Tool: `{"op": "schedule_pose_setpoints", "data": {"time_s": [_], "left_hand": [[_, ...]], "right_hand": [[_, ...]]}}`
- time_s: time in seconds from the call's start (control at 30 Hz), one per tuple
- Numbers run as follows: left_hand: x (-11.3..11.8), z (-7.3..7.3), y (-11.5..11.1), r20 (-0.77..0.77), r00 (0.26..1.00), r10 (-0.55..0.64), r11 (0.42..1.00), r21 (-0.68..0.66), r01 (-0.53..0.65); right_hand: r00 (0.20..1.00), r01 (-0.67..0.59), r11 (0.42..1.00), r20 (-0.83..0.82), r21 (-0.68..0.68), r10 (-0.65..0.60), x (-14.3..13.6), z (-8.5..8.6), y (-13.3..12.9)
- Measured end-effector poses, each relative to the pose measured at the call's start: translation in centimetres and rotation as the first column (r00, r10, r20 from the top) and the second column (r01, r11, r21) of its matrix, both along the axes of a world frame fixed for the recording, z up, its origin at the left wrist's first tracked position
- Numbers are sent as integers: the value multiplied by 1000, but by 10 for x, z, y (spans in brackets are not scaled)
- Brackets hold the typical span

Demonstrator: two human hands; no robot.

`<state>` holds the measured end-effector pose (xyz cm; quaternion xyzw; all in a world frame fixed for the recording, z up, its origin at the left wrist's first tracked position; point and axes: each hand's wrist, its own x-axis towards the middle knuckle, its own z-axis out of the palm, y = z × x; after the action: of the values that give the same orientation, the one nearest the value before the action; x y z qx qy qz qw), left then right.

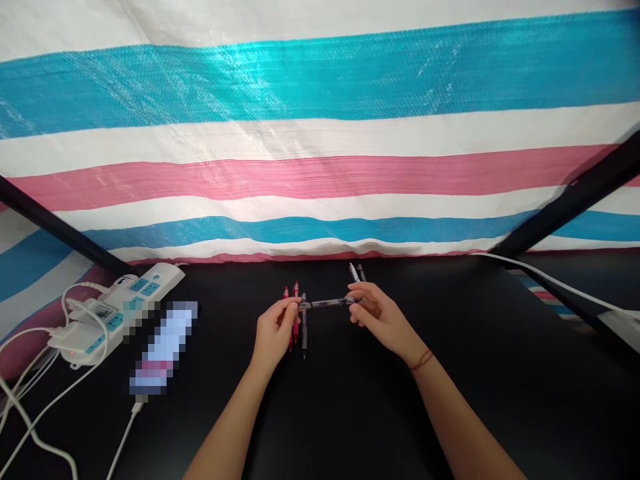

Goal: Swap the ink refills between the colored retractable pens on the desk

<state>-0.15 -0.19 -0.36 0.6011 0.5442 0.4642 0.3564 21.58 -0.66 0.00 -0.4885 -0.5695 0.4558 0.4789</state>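
My left hand [277, 330] and my right hand [383, 320] hold a clear, dark-tipped pen [327, 303] level between them, one end in each set of pinched fingers. Beneath and beside my left hand lie red pens [296, 288] and a dark grey pen [305, 337], side by side on the black table [345, 400]. My left fingers partly cover them. Just beyond my right hand are a white-and-clear pen [353, 272] and a darker pen [361, 272], their lower parts hidden behind my fingers.
A white power strip [163, 277] with plugs and cables stands at the left. Near it lies a blurred-out phone-like object [165, 347] on a white cable [123, 440]. A striped sheet [320, 180] hangs behind the table, with black bars [565, 200] at the sides.
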Motion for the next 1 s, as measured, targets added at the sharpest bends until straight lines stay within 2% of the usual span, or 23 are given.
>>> {"op": "schedule_pose_setpoints", "data": {"time_s": [0.13,0.3,0.5,0.67,0.83,0.9,1.0], "left_hand": [[0,-1,0,10,1000,4,1000,-5,-4],[0,-2,0,21,1000,4,1000,-13,-4],[0,-5,1,14,1000,-19,1000,2,19],[0,-4,2,14,1000,-19,999,36,18],[0,-5,2,0,1000,-10,1000,7,10],[0,-5,1,-18,1000,-25,999,33,25],[0,-6,1,-57,997,-46,993,105,52]], "right_hand": [[996,-9,1000,90,1,9,0,-2,0],[997,12,997,73,78,-17,0,-1,0],[976,-8,995,217,95,-13,-2,5,-1],[977,5,996,213,93,-25,-2,2,-1],[954,-45,966,298,255,-34,-1,2,-2],[929,-57,948,363,314,-65,-2,3,-3],[891,-66,942,444,328,-93,-2,4,-3]]}}
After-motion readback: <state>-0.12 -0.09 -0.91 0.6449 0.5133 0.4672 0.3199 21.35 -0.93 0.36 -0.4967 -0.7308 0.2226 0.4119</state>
